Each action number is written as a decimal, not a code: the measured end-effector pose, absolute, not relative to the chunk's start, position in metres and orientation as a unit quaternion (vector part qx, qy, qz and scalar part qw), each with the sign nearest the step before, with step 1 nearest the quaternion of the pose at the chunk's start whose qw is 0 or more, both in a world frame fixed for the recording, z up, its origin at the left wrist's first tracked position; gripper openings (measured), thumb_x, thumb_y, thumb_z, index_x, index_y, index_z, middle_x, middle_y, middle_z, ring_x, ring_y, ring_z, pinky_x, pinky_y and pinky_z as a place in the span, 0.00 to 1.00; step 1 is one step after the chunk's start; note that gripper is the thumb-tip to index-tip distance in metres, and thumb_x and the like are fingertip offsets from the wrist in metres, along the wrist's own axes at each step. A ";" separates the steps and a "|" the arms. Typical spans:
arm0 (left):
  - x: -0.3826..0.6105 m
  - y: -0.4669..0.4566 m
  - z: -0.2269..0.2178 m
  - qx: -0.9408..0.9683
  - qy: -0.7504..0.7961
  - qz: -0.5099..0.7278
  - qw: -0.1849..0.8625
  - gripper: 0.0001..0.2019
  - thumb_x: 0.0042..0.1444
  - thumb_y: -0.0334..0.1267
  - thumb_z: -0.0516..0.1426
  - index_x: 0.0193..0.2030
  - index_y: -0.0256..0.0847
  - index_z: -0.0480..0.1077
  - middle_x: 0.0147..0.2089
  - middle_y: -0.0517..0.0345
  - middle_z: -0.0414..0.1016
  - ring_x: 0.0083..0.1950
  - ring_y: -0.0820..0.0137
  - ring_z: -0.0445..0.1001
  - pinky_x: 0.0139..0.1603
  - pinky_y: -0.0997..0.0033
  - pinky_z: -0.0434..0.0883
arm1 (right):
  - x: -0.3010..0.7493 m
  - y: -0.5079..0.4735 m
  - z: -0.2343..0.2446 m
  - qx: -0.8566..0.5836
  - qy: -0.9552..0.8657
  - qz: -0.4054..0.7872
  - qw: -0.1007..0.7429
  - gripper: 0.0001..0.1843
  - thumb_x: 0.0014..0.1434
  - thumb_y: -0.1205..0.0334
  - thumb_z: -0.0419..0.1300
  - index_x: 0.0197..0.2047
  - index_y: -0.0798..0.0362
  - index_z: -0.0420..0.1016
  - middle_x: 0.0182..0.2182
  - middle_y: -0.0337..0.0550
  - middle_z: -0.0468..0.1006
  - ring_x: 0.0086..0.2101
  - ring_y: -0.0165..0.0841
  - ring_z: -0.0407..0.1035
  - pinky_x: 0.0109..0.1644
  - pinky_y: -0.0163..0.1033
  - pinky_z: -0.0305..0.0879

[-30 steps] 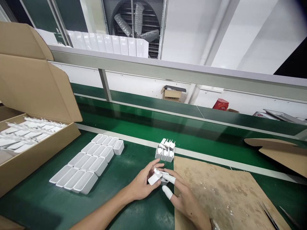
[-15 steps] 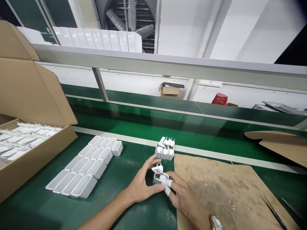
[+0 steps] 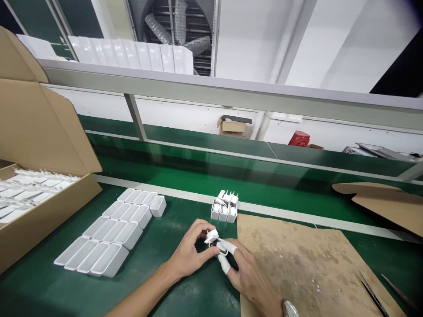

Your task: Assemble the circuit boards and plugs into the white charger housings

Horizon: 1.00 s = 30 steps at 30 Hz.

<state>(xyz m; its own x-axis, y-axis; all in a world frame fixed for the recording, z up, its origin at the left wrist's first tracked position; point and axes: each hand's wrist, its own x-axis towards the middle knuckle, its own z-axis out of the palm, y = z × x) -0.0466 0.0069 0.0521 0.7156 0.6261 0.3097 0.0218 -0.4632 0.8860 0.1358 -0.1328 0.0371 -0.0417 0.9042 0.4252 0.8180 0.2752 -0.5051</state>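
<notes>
My left hand (image 3: 190, 253) and my right hand (image 3: 246, 275) meet over the green mat, both pinched on a small white charger plug part (image 3: 213, 241) with a bit of red and black showing inside. Two fingers of my right hand wear white finger cots. Just beyond the hands stands a small cluster of assembled white plugs (image 3: 224, 207) with prongs up. To the left lies a block of empty white charger shells (image 3: 112, 231) in rows.
An open cardboard box (image 3: 49, 207) of white parts sits at the far left. A worn cardboard sheet (image 3: 304, 264) lies under my right hand, with tweezers (image 3: 366, 286) at its right. Another cardboard piece (image 3: 380, 204) lies far right, beyond a green conveyor belt (image 3: 231, 169).
The hands have drawn slightly toward me and turned the plug part between the fingers. The view shifted a little to the right.
</notes>
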 end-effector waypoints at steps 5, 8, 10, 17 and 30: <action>-0.047 0.008 0.051 0.790 0.196 0.318 0.486 0.20 0.60 0.40 0.69 0.57 0.49 0.70 0.52 0.57 0.69 0.46 0.67 0.71 0.49 0.63 0.73 | 0.135 -0.131 0.036 -0.599 -0.725 0.079 0.330 0.21 0.69 0.71 0.50 0.61 0.48 0.71 0.55 0.51 0.76 0.46 0.43 0.77 0.50 0.49 0.81; -0.047 0.009 0.052 0.786 0.199 0.315 0.493 0.20 0.60 0.40 0.69 0.56 0.49 0.71 0.52 0.57 0.69 0.46 0.67 0.71 0.49 0.63 0.73 | 0.138 -0.129 0.035 -0.576 -0.696 0.150 0.400 0.20 0.72 0.67 0.54 0.64 0.45 0.69 0.53 0.49 0.76 0.47 0.40 0.77 0.52 0.44 0.80; -0.047 0.009 0.052 0.786 0.198 0.312 0.495 0.20 0.59 0.40 0.69 0.56 0.50 0.71 0.52 0.58 0.69 0.46 0.67 0.71 0.50 0.63 0.73 | 0.139 -0.128 0.036 -0.559 -0.672 0.177 0.453 0.22 0.71 0.65 0.57 0.66 0.44 0.67 0.57 0.48 0.75 0.52 0.39 0.76 0.56 0.43 0.79; -0.049 0.012 0.041 0.767 0.194 0.336 0.511 0.32 0.57 0.43 0.72 0.64 0.56 0.64 0.58 0.56 0.65 0.52 0.64 0.73 0.54 0.58 0.77 | 0.139 -0.125 0.034 -0.560 -0.661 0.204 0.455 0.20 0.72 0.64 0.57 0.64 0.43 0.74 0.60 0.49 0.75 0.56 0.42 0.73 0.62 0.47 0.72; -0.050 -0.020 0.058 0.852 0.055 0.450 0.261 0.41 0.62 0.38 0.66 0.76 0.42 0.50 0.54 0.44 0.72 0.50 0.56 0.72 0.49 0.52 0.79 | 0.121 -0.114 0.027 -0.418 -0.296 0.592 0.622 0.25 0.56 0.40 0.74 0.45 0.52 0.83 0.34 0.45 0.84 0.35 0.45 0.82 0.50 0.53 0.77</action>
<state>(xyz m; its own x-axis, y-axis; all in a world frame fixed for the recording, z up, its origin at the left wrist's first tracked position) -0.0495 -0.0198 0.0581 0.5891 0.3278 0.7386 -0.1414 -0.8581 0.4936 0.1207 -0.1138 0.0271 0.1244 0.9842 -0.1261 -0.4883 -0.0499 -0.8713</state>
